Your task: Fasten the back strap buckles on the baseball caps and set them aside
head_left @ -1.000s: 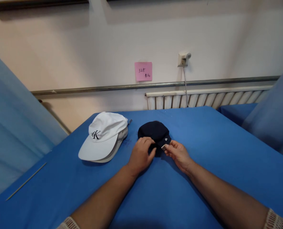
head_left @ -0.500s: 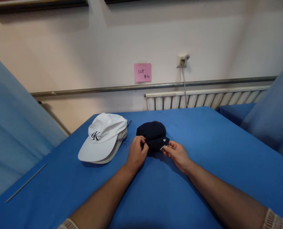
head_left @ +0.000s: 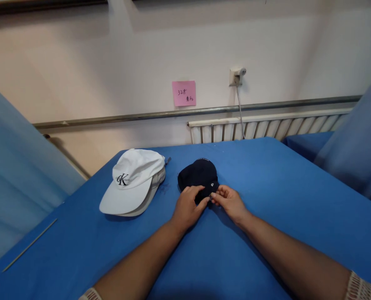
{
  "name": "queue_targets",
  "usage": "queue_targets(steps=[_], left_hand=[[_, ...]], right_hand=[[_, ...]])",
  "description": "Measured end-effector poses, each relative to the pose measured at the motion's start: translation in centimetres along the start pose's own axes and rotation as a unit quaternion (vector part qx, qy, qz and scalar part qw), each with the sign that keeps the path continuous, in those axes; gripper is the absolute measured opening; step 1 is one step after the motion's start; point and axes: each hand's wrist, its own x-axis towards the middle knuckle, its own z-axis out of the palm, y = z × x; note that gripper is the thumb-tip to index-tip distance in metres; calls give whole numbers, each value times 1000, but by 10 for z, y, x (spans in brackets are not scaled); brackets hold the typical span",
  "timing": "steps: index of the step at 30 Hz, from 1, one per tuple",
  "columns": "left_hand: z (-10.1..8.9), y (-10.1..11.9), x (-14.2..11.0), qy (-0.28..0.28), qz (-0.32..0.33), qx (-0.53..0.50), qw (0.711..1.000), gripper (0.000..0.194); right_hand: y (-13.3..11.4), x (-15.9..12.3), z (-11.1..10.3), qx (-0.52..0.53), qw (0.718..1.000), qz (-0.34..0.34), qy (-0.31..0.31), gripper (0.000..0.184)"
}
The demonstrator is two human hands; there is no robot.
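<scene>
A small black cap point(head_left: 197, 173) lies on the blue-covered table, with a small white logo near its right edge. My left hand point(head_left: 190, 206) is closed on the near edge of this cap, fingers over the fabric and thumb reaching to the right. At the cap's right end, my right hand point(head_left: 230, 203) pinches the edge by the logo, around what looks like the back strap. The two hands' fingertips almost meet there, and the exact grip is partly hidden. To the left sits a white baseball cap point(head_left: 135, 175) with black lettering, stacked on a greyer cap point(head_left: 155, 187).
A thin stick point(head_left: 29, 246) lies at the left on the blue table cover point(head_left: 282, 216). Behind the table are a metal rail point(head_left: 125, 118), a radiator point(head_left: 229, 129), a plugged-in socket point(head_left: 236, 78) and a pink note point(head_left: 184, 93). Blue curtains point(head_left: 16, 175) hang at both sides.
My left hand has shifted right along the cap's near edge, its thumb now close to my right fingertips. The black cap has turned slightly; the view has moved a little.
</scene>
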Motion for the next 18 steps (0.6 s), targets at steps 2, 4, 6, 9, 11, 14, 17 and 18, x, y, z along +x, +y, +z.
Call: queue_targets(steps=[2, 4, 6, 9, 11, 14, 17, 18], left_hand=[[6, -4, 1, -10, -38, -25, 999, 34], [10, -7, 3, -14, -72, -75, 995, 34], [12, -7, 6, -14, -95, -134, 986, 31], [13, -3, 8, -6, -132, -198, 971, 28], [13, -1, 10, 1, -160, -218, 963, 27], [12, -1, 10, 1, -180, -236, 955, 26], [12, -3, 10, -7, -181, -250, 951, 26], [11, -4, 10, -10, -180, -252, 951, 27]], right_hand=[[2, 1, 0, 1, 1000, -4, -3, 39], [4, 2, -1, 0, 1000, -8, -7, 39], [6, 3, -1, 3, 1000, -7, -5, 39], [7, 1, -1, 15, 1000, 7, -2, 38], [7, 0, 0, 23, 1000, 18, -8, 37], [7, -2, -1, 30, 999, 35, -18, 37], [6, -2, -1, 31, 998, 50, -20, 38], [5, -3, -1, 29, 998, 55, -20, 38]])
